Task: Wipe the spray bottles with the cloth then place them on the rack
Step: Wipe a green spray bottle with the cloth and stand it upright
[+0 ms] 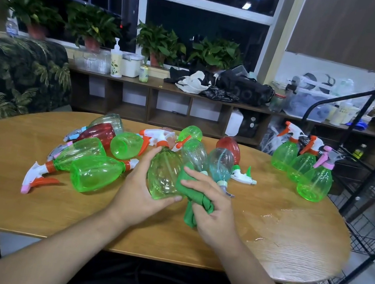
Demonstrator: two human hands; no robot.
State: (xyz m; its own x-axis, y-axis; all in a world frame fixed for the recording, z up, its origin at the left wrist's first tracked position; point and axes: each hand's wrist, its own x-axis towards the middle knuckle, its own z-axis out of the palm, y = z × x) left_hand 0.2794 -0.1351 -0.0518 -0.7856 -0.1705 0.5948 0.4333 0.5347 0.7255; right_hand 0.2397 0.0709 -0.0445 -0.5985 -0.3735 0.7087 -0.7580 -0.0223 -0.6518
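Left hand (143, 191) fingers (175, 198) are curled under and around the green spray bottle (163, 177), the thumb lying along its upper left side near the orange collar. Right hand (209, 210) fingers (195, 173) are clamped on the bunched green cloth (193, 204) and press it against the bottle's right flank. Probable fault: the smooth plastic body may slip from the left-hand grip if cloth pressure comes from one side only, dropping it onto the loose bottles (95, 151) lying on their sides directly behind and to the left. A water patch (279, 221) on the table (21, 208), right of centre, could re-wet a cleaned bottle set down there. The held bottle sits at frame centre, between the two hands, base toward the camera, trigger end pointing away. Three upright bottles (301, 166) stand at the table's right end, just beside the black wire rack (366, 221) at the right frame edge, well apart from the hands
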